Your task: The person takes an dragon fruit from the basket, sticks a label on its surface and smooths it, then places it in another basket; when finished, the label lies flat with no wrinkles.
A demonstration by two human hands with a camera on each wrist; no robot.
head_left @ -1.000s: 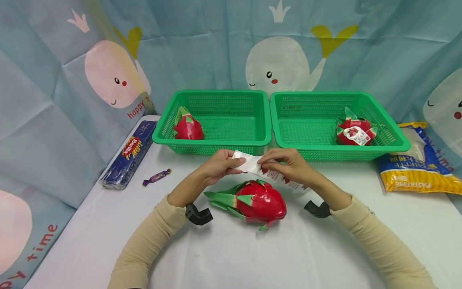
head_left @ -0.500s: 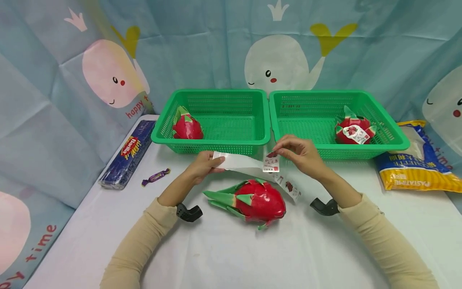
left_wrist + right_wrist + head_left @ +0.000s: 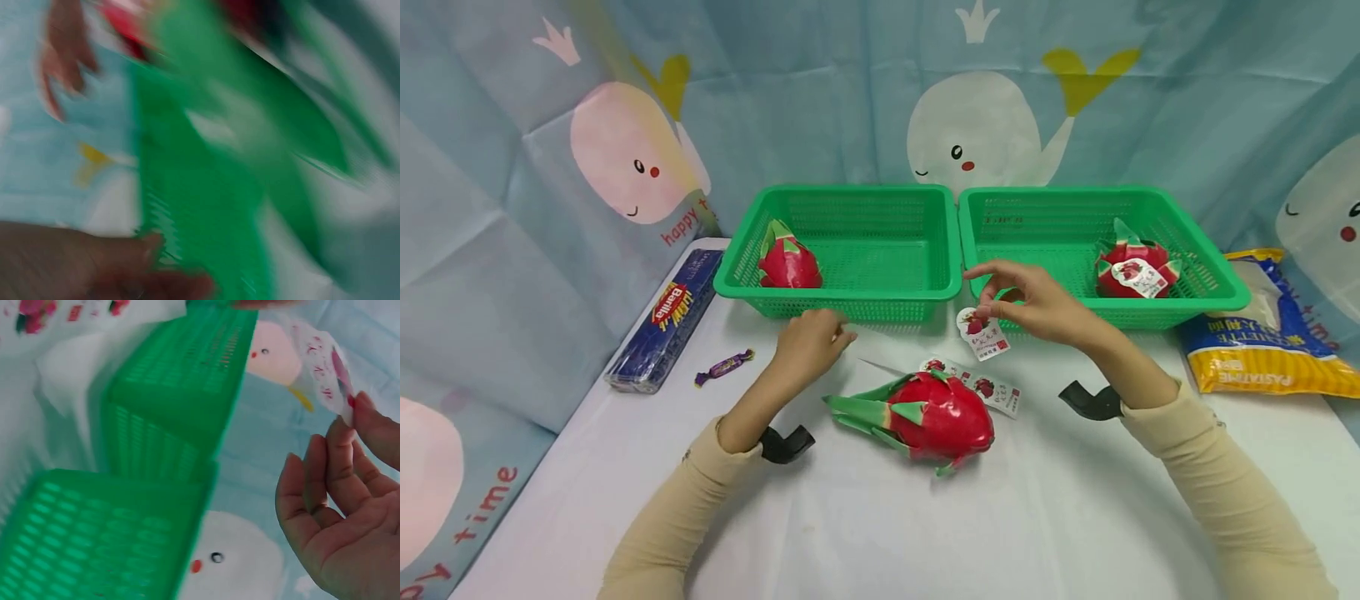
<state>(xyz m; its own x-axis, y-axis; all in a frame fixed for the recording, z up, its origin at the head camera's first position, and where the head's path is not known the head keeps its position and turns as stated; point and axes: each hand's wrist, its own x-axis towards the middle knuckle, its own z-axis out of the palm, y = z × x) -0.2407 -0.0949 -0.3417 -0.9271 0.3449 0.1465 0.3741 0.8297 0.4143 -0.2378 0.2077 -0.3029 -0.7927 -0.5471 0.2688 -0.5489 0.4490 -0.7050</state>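
Observation:
A white sticker (image 3: 982, 333) with a printed red fruit hangs from my right hand (image 3: 1037, 304), pinched between thumb and forefinger; the right wrist view also has this sticker (image 3: 322, 367) at the fingertips. My left hand (image 3: 808, 348) is above the table in front of the left basket, fingers loosely bent, with nothing visible in them. The label strip (image 3: 992, 393), bearing more such stickers, lies behind the red dragon fruit (image 3: 943, 417) and is partly hidden by it. That dragon fruit lies on its side between the forearms, green leaves pointing left. Motion blurs the left wrist view.
The left green basket (image 3: 842, 294) holds a dragon fruit (image 3: 792, 265). In the right green basket (image 3: 1075, 305) is another dragon fruit (image 3: 1112, 279) bearing a sticker. A blue spaghetti pack (image 3: 662, 325) and a purple wrapped candy (image 3: 725, 367) lie left; a pasta bag (image 3: 1262, 358) lies right.
A sticker has come off the strip into my right hand, which has moved up and right. My left hand has moved left and let go of the strip, which has dropped behind the dragon fruit.

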